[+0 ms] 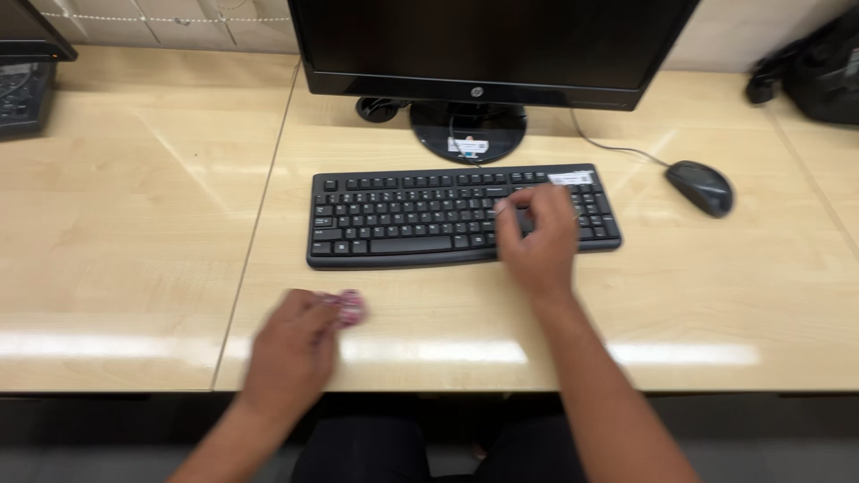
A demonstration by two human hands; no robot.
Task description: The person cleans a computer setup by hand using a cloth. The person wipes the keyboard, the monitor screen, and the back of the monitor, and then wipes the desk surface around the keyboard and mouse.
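Your right hand (537, 240) rests with loosely curled fingers on the black keyboard (403, 216), your left hand (293, 351) grips a pink wad (351, 307); press lightly so the keys beneath aren't pushed down.

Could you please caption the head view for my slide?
Right hand on a black keyboard; left hand holding a small pink object.

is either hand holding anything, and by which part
The left hand grips a small pink thing on the desk; blur hides which part. The right hand holds nothing; its fingers rest on the black keyboard.
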